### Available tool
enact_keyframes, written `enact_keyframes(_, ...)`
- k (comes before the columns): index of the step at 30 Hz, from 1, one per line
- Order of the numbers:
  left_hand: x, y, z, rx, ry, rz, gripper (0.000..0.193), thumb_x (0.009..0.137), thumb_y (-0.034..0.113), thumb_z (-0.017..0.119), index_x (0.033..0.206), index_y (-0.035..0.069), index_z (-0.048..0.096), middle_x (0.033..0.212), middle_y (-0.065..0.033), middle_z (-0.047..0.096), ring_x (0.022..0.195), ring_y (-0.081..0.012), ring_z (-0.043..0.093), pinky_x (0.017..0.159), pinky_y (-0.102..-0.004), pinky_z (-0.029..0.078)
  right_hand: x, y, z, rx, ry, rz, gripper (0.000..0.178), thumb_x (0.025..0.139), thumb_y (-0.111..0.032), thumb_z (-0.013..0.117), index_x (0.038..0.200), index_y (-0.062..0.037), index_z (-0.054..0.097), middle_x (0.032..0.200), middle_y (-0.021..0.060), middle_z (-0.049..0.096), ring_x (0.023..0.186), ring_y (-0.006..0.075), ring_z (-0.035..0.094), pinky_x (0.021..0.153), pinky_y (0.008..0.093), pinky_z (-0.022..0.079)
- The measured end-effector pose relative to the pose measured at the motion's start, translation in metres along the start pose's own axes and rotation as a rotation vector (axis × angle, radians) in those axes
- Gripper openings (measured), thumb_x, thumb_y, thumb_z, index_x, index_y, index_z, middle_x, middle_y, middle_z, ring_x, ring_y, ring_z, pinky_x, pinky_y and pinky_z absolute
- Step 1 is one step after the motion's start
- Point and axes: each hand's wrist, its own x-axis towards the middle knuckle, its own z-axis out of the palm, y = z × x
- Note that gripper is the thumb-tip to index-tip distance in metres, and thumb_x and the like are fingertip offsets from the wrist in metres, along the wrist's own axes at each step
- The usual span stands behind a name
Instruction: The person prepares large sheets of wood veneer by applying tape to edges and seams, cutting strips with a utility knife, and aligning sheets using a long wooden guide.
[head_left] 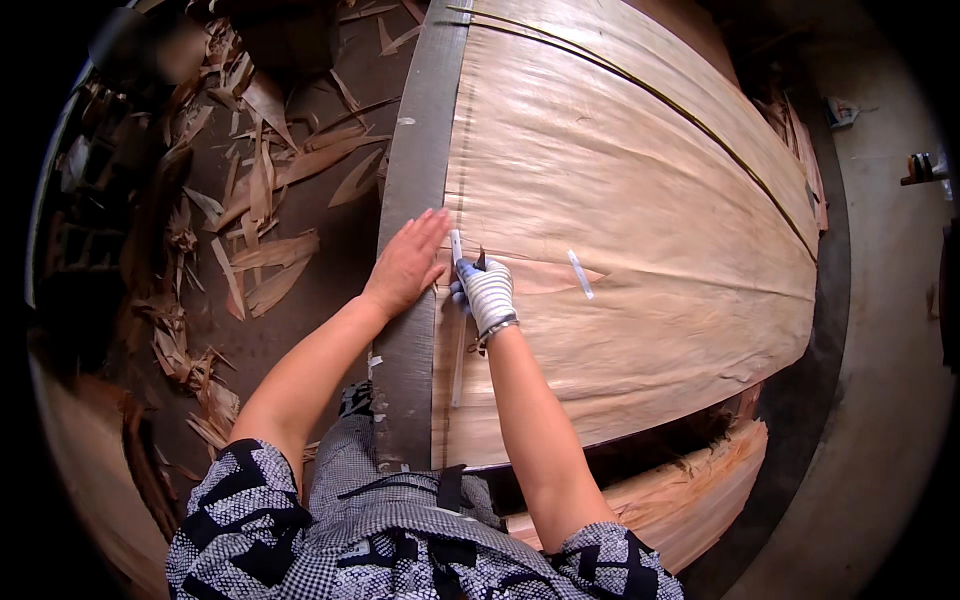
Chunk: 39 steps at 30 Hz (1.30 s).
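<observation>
A large sheet of pale wood veneer [620, 180] lies before me, wrinkled across its surface. My left hand [408, 262], bare, rests flat at the sheet's left edge, fingers stretched out. Just right of it, my right hand [486, 292] wears a white and blue glove and is closed; a small dark tip [481, 259] sticks up from the fist, the rest hidden by the fingers. A whitish strip [457, 370] runs along the edge beneath the right hand, its upper end showing near my left fingertips. Another short white strip [580, 275] lies on the veneer beside a pinkish patch.
A dark grey table edge [405, 160] borders the veneer on the left. Torn veneer scraps [262, 180] litter the floor beyond it. A thin dark strip [660, 85] curves across the sheet's far side. More veneer [690, 490] is stacked below the near edge.
</observation>
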Motion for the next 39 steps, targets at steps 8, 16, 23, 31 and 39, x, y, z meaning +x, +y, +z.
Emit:
enact_keyframes(8,-0.003,-0.001,-0.002,0.261,-0.133,0.127,0.036,0.082,0.016,0.052,0.117,0.009,0.051,0.13,-0.0028,0.044,0.126,-0.02,0.032,0.106,-0.0437,0.021,-0.031,0.034,-0.012,-0.715,0.249,-0.021,0.043,0.072,-0.043,0.063,0.081,-0.0013,0.065,0.08,0.0208,0.062,0.077,0.0355,0.06,0.071,0.0411,0.047)
enact_keyframes(16,-0.032,0.006,-0.007,0.006,-0.407,0.433,0.037,0.082,0.02,0.053,0.119,0.014,0.049,0.136,-0.0137,0.034,0.127,-0.0294,0.03,0.106,-0.0424,0.022,-0.055,0.074,-0.006,-0.504,0.165,-0.096,0.024,0.077,-0.027,0.057,0.09,-0.0058,0.056,0.086,0.0195,0.062,0.083,0.0361,0.058,0.073,0.0424,0.046)
enact_keyframes(23,-0.032,0.042,0.015,0.109,-0.194,0.293,0.017,0.073,0.011,0.058,0.089,0.007,0.061,0.121,-0.0197,0.046,0.117,-0.0346,0.041,0.098,-0.0487,0.032,-0.116,0.107,-0.122,-0.253,0.29,-0.092,0.012,0.08,-0.015,0.054,0.078,-0.0035,0.057,0.065,0.0094,0.061,0.054,0.018,0.058,0.051,0.0321,0.046)
enact_keyframes(31,-0.157,0.191,0.099,-0.001,-0.632,0.67,0.041,0.075,0.02,0.053,0.115,0.01,0.051,0.128,-0.0118,0.043,0.125,-0.0293,0.032,0.102,-0.0538,0.022,-0.309,0.329,-0.167,-0.788,0.265,0.415,0.043,0.081,-0.048,0.048,0.07,-0.0086,0.063,0.078,0.0178,0.061,0.074,0.0367,0.058,0.066,0.043,0.046)
enact_keyframes(39,-0.189,0.309,0.175,-0.054,-0.794,0.749,0.045,0.076,0.024,0.057,0.119,0.012,0.05,0.133,-0.0094,0.038,0.129,-0.0291,0.026,0.097,-0.0633,0.02,-0.397,0.521,-0.195,-0.4,0.407,0.524,0.029,0.082,-0.036,0.051,0.071,-0.0095,0.057,0.058,0.0062,0.053,0.052,0.0228,0.052,0.048,0.0399,0.042)
